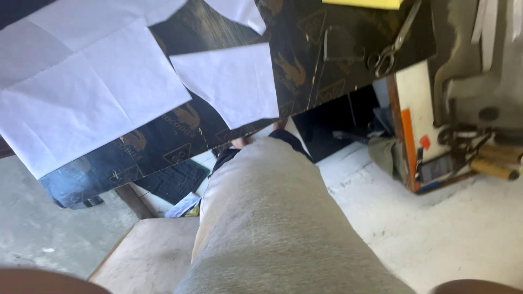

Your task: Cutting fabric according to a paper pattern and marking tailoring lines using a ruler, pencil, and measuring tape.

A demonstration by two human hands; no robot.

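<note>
- Head view looks down past a grey-trousered leg (272, 218); neither hand shows, so finger state I cannot tell
- White paper sheets (81, 92) lie flat on the dark patterned board (305, 60), spread for working
- Scissors (389, 51) rest at the board's edge, handy

a dark glossy sheet (305, 65) with gold printed emblems lies flat across the counter, its edge overhanging toward the grey-trousered leg. two creased white paper pieces rest on it: a large one (81, 92) at the left, a smaller one (231, 81) just beside it, both tilted
</note>
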